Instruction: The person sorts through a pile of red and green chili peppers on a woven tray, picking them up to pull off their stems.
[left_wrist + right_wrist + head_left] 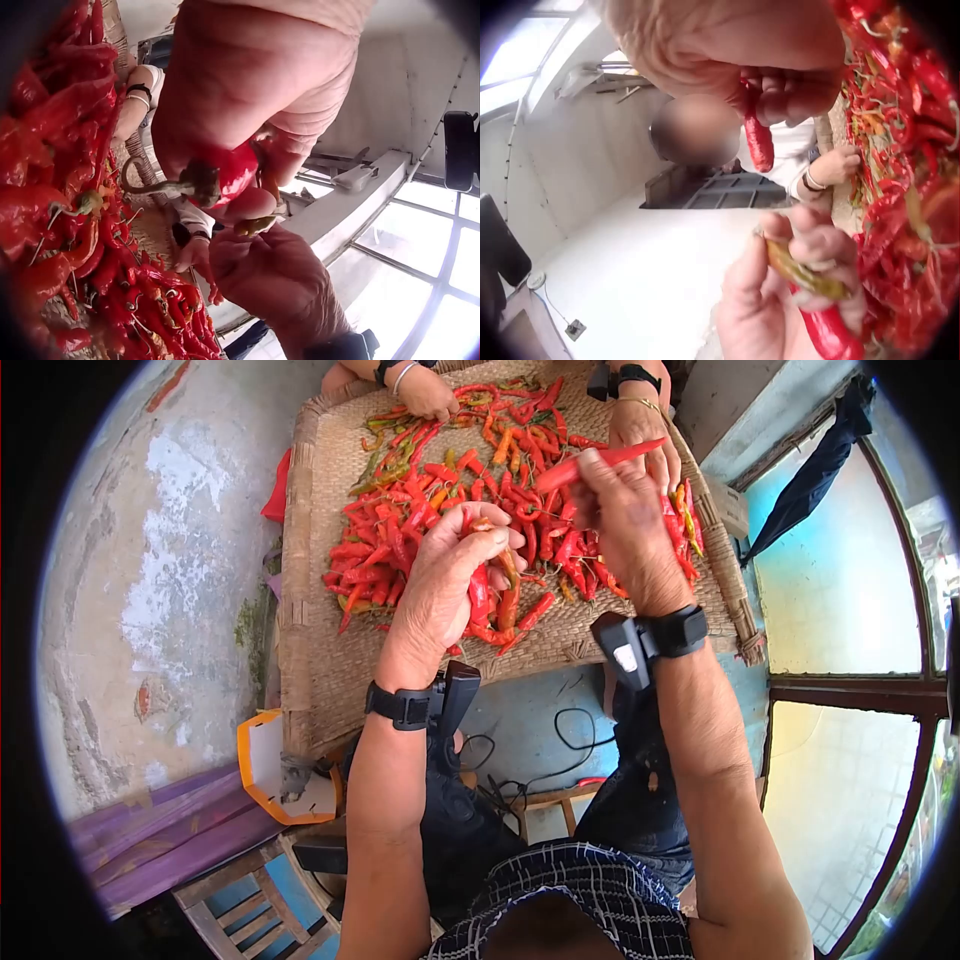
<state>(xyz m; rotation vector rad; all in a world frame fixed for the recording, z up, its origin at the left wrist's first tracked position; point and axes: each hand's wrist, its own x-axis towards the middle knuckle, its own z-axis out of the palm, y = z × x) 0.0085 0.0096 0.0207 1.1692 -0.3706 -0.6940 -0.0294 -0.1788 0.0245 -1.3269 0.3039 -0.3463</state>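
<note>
My left hand grips several chili peppers over the near part of the heap. In the right wrist view, a greenish-brown chili pepper lies across its fingers above a red one. Seen from the left wrist, a red pepper with a curled green stem pokes out of the grip. To the right, my right hand is raised above the heap and pinches a long red chili pepper. Beneath both hands spreads the heap of chili peppers, mostly red, some orange or green.
A large woven tray bears the heap. Across it, another person's hands reach in at the far edge, one near my right hand. A rough wall stands left, and a framed window right. Black cables hang below the tray.
</note>
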